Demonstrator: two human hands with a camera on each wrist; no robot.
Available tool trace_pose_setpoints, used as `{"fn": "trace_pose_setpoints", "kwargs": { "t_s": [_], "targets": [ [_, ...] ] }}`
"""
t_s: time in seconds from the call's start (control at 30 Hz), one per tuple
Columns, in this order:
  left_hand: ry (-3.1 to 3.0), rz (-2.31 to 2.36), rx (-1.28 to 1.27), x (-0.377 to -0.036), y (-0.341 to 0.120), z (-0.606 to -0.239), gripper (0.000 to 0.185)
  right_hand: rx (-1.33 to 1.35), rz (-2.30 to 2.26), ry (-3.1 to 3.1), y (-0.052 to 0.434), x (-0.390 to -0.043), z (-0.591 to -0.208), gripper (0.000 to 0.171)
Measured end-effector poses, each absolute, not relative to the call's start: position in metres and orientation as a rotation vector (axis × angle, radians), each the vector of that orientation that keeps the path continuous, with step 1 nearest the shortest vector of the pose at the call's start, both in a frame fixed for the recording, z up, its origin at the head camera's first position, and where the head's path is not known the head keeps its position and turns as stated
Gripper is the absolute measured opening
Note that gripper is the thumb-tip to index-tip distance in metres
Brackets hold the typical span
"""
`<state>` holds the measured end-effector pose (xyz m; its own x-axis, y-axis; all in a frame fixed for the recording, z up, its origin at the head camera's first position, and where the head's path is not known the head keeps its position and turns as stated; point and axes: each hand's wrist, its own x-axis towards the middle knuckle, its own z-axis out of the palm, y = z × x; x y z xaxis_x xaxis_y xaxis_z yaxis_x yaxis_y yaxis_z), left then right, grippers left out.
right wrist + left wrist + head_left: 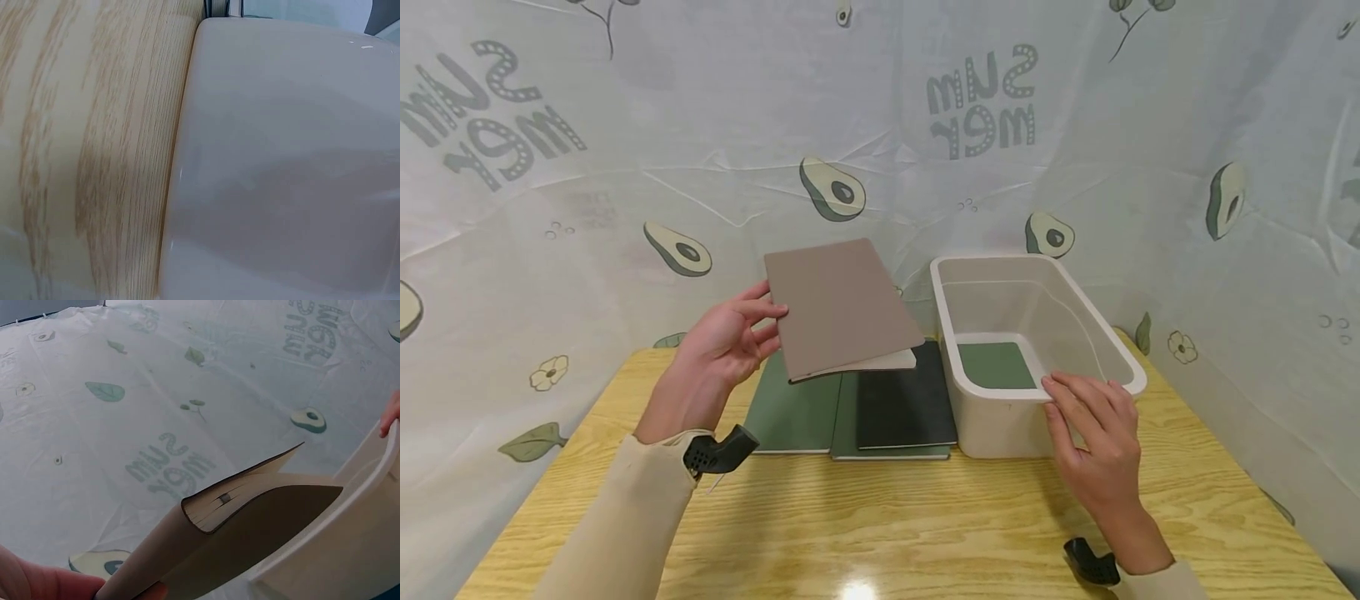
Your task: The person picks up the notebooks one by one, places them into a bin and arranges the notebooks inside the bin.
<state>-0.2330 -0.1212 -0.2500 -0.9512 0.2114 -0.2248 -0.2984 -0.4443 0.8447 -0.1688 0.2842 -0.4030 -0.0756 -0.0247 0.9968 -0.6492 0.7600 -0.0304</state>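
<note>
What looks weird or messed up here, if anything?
The brown notebook in the left hand looks odd: it hangs partly open, sagging instead of closed flat. The black notebook also sits unevenly on a green notebook, so their edges don't match. Nothing looks spilled.

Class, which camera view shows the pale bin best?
The head view: it shows the pale bin with its rim, inner walls and the flat green item in it. The left wrist view catches only part of its rim and walls; the right wrist view, just a close-up of outer wall beside the table.
</note>
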Motion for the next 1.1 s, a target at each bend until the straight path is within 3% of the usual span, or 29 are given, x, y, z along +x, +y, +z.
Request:
{"fn": "trace_pose_setpoints", "kwargs": {
  "t_s": [1.1],
  "targets": [
    [1.407, 2.480, -0.173, -0.249, -0.100, -0.231, 0.072, 0.587, 0.559, -1.562, 0.290, -0.175, -0.409, 0.032]
  ]
}}
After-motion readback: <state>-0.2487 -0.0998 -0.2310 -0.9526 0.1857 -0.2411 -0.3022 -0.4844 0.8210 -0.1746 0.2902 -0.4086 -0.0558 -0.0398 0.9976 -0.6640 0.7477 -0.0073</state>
